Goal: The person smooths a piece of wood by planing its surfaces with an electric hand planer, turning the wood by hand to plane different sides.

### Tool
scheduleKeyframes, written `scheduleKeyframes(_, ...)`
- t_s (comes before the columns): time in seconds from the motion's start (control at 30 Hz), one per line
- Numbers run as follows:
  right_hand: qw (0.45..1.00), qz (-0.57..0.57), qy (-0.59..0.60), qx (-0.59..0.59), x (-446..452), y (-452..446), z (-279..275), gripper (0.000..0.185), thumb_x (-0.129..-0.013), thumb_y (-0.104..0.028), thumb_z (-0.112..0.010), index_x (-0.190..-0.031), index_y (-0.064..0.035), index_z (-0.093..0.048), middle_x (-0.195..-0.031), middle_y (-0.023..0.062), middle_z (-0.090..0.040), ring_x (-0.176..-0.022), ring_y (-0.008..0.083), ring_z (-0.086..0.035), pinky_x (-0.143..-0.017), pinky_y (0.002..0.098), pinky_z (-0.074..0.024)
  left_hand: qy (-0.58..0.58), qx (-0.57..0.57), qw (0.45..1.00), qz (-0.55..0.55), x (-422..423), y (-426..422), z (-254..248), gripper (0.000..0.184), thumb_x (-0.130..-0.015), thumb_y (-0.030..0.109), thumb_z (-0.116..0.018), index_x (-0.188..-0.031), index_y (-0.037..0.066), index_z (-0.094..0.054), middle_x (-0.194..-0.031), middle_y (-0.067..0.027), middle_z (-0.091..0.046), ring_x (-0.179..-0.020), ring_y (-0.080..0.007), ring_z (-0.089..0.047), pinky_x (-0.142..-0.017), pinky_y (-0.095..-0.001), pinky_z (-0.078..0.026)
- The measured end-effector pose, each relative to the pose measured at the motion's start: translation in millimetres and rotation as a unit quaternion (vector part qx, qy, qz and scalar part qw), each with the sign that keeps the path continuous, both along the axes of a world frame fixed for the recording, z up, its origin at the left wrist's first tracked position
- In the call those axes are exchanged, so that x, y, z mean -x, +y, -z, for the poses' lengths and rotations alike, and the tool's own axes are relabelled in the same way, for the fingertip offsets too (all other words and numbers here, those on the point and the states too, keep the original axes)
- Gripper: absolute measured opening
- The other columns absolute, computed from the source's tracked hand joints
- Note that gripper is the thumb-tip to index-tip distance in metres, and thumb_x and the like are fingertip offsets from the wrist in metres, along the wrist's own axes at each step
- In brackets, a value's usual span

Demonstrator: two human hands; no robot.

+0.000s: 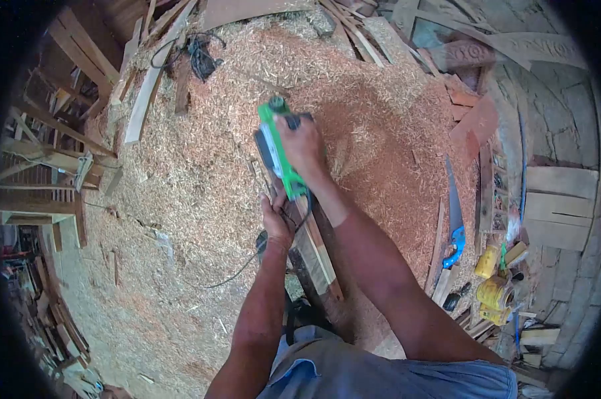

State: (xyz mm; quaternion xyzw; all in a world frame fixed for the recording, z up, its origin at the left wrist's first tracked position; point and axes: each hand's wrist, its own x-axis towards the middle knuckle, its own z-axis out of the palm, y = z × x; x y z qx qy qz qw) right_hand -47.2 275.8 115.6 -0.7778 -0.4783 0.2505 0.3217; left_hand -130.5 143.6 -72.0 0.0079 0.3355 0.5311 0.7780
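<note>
Hands: left hand just behind the planer's rear end, fingers part-curled, can't tell if it grips anything; right hand closed round the planer's top handle. Left to right: a thin dark power cord trails over the shavings, likely limp and easy to snag; its path by the left wrist is partly lost. Next, the green electric hand planer, mid-view at the far end of the wooden strip; looks hard-cased, probably fairly heavy and front-weighted, not fragile. Best hold is the top handle, second hand on the front knob, fingers clear of the underside. Its sole and blade are hidden below, and the right hand covers most of the handle. Then the wooden strip, pale top, running back toward the person; likely stiff and light, maybe slick with dust, better held by its edges. Planer and left hand cover its far part; whatever supports it is dark and hard to read. Farther right, a blue-handled handsaw on the shavings, then yellow containers, labels unreadable.
</note>
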Motion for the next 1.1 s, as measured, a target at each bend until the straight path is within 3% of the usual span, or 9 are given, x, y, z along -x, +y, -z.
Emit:
scheduleKeyframes(0.1, 1.000, -0.017, 0.016, -0.003, -2.2, 16.1, 18.5, 0.053, -0.098, -0.052, -0.072, -0.109, 0.0002, -0.074, -0.101, 0.0299, -0.075, -0.096, 0.0456, -0.075, -0.081, 0.0529, -0.0571, 0.005, 0.026, 0.999, 0.020, 2.2, -2.3, -16.1, 0.092, -0.106, 0.072, -0.030, -0.154, -0.004, -0.052, -0.157, -0.0200, -0.055, -0.143, -0.0369, -0.052, -0.125, -0.0473, -0.036)
scheduleKeyframes(0.17, 0.998, -0.034, 0.033, -0.031, -13.7, -16.0, 25.7, 0.052, -0.098, -0.051, -0.071, -0.109, -0.0005, -0.075, -0.100, 0.0289, -0.075, -0.096, 0.0449, -0.075, -0.081, 0.0521, -0.0569, -0.004, -0.019, 1.000, 0.021, 1.3, 2.0, 16.8, 0.096, -0.105, 0.074, -0.032, -0.157, -0.004, -0.046, -0.155, -0.0214, -0.056, -0.142, -0.0371, -0.053, -0.124, -0.0473, -0.038)
scheduleKeyframes(0.3, 0.999, -0.033, 0.021, -0.025, -31.0, -185.6, 14.9, 0.046, -0.099, -0.045, -0.072, -0.115, -0.0020, -0.073, -0.105, 0.0263, -0.075, -0.100, 0.0437, -0.073, -0.088, 0.0501, -0.0558, 0.017, 0.049, 0.997, 0.061, 5.9, -1.9, -27.5, 0.097, -0.104, 0.077, -0.025, -0.159, 0.000, -0.046, -0.160, -0.0202, -0.052, -0.142, -0.0383, -0.053, -0.123, -0.0469, -0.038)
scheduleKeyframes(0.43, 0.997, -0.005, 0.028, 0.067, -50.9, -406.9, 14.3, 0.056, -0.097, -0.039, -0.077, -0.136, -0.0008, -0.064, -0.116, 0.0267, -0.073, -0.108, 0.0434, -0.072, -0.096, 0.0498, -0.0562, 0.058, -0.044, 0.996, 0.052, -0.1, -2.6, -16.1, 0.089, -0.108, 0.069, -0.021, -0.157, 0.002, -0.052, -0.163, -0.0172, -0.050, -0.147, -0.0369, -0.048, -0.126, -0.0456, -0.033)
scheduleKeyframes(0.6, 0.984, 0.042, 0.035, 0.168, -58.8, -516.6, 0.0, 0.051, -0.095, -0.041, -0.079, -0.124, 0.0005, -0.069, -0.107, 0.0278, -0.074, -0.100, 0.0432, -0.074, -0.090, 0.0501, -0.0581, 0.073, -0.066, 0.993, 0.064, 1.8, 2.7, 6.7, 0.084, -0.110, 0.063, -0.020, -0.156, 0.001, -0.053, -0.163, -0.0169, -0.050, -0.150, -0.0357, -0.044, -0.127, -0.0443, -0.030)
scheduleKeyframes(0.77, 0.992, 0.064, 0.027, 0.108, -46.1, -433.5, 19.0, 0.054, -0.093, -0.044, -0.081, -0.119, 0.0023, -0.069, -0.102, 0.0286, -0.074, -0.093, 0.0460, -0.073, -0.083, 0.0517, -0.0590, 0.041, -0.067, 0.995, 0.054, 1.7, -1.0, -16.9, 0.083, -0.111, 0.063, -0.020, -0.156, 0.002, -0.053, -0.163, -0.0168, -0.050, -0.151, -0.0357, -0.043, -0.128, -0.0439, -0.029)
scheduleKeyframes(0.83, 0.995, 0.055, 0.004, 0.078, -41.5, -388.6, 23.9, 0.057, -0.093, -0.047, -0.080, -0.119, 0.0034, -0.069, -0.101, 0.0294, -0.074, -0.093, 0.0484, -0.073, -0.082, 0.0532, -0.0587, 0.022, -0.048, 0.998, 0.037, 1.6, 3.0, -8.8, 0.088, -0.111, 0.065, -0.022, -0.150, -0.005, -0.057, -0.158, -0.0200, -0.055, -0.146, -0.0343, -0.050, -0.128, -0.0416, -0.033)
scheduleKeyframes(1.03, 0.998, 0.009, -0.062, 0.010, -28.8, -196.7, 27.6, 0.057, -0.096, -0.050, -0.074, -0.115, 0.0034, -0.070, -0.098, 0.0338, -0.072, -0.094, 0.0535, -0.071, -0.083, 0.0587, -0.0562, 0.064, 0.019, 0.997, 0.044, 5.6, -1.8, -18.0, 0.094, -0.108, 0.070, -0.025, -0.154, -0.008, -0.050, -0.162, -0.0199, -0.050, -0.148, -0.0326, -0.048, -0.127, -0.0419, -0.033)
scheduleKeyframes(1.1, 0.999, 0.015, -0.001, -0.043, -17.6, -120.9, 24.9, 0.055, -0.096, -0.050, -0.074, -0.110, 0.0022, -0.071, -0.096, 0.0324, -0.073, -0.094, 0.0527, -0.071, -0.082, 0.0582, -0.0565, 0.029, 0.020, 0.999, 0.027, 5.7, 1.1, -12.2, 0.093, -0.109, 0.070, -0.023, -0.156, -0.007, -0.048, -0.160, -0.0199, -0.051, -0.147, -0.0332, -0.049, -0.126, -0.0429, -0.034)
